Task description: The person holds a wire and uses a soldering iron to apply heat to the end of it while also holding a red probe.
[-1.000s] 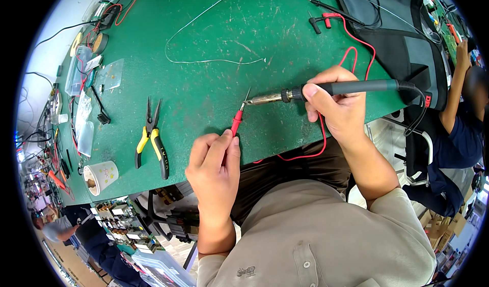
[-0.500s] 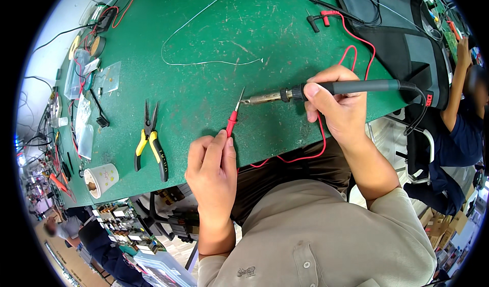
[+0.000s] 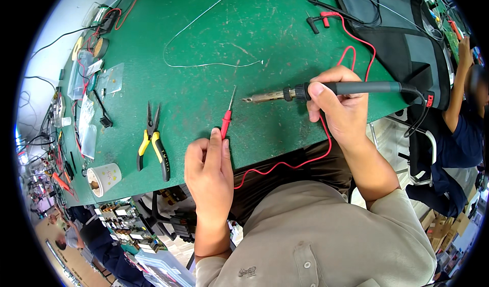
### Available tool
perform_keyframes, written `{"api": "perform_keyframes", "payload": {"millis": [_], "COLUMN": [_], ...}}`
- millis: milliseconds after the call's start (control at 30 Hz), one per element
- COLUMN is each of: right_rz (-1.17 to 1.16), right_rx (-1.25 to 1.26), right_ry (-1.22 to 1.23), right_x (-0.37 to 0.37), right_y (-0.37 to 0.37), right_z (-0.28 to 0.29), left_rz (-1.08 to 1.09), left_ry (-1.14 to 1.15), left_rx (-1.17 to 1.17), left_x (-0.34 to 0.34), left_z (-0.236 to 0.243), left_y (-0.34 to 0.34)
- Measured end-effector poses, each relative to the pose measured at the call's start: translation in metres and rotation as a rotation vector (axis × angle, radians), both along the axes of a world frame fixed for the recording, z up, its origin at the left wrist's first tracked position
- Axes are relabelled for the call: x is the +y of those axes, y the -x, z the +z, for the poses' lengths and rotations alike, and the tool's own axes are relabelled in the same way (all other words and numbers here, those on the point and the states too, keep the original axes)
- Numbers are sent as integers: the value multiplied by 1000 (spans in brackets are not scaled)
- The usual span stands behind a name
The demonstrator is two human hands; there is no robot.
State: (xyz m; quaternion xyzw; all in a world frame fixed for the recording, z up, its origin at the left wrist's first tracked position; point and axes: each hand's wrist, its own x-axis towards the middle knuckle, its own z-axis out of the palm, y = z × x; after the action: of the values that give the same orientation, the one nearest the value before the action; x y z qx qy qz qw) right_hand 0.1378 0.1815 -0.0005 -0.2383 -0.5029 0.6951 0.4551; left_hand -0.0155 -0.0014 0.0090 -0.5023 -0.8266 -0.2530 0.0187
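Note:
My left hand (image 3: 210, 167) is closed around a red test probe (image 3: 226, 124), its thin metal needle pointing up and away. A red lead (image 3: 285, 163) runs from below that hand across my lap to the right. In my right hand (image 3: 338, 106) is a soldering iron (image 3: 367, 87), gripped near its collar, with the metal tip pointing left. A small gap separates the iron's tip from the probe needle. Beyond them, a thin strand of solder wire (image 3: 204, 65) curves over the green table (image 3: 275, 37).
Long-nose pliers (image 3: 152, 139) with yellow-black handles lie left of my left hand. A paper cup (image 3: 104, 179) stands at the table's near left edge. A black probe (image 3: 331, 8) and a grey tool bag (image 3: 392, 27) lie far right. Another person (image 3: 461, 119) sits at right.
My left hand has drawn the probe slightly left and down, away from the iron's tip. More of the red lead shows over my lap. The right hand has barely moved.

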Motion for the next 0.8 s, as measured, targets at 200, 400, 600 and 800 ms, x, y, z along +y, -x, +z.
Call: {"api": "perform_keyframes", "payload": {"millis": [200, 400, 600, 800], "right_rz": [5, 0, 25, 44], "right_rx": [6, 2, -11, -39], "right_ry": [10, 14, 4, -2], "right_x": [0, 0, 0, 0], "right_y": [-1, -1, -1, -2], "right_z": [-1, 0, 0, -1], "left_rz": [4, -34, -71, -36], "left_ry": [27, -27, -79, -49], "left_rx": [61, 68, 56, 14], "left_x": [0, 1, 2, 2], "left_z": [-1, -2, -1, 2], "left_y": [-1, 1, 5, 3]}}
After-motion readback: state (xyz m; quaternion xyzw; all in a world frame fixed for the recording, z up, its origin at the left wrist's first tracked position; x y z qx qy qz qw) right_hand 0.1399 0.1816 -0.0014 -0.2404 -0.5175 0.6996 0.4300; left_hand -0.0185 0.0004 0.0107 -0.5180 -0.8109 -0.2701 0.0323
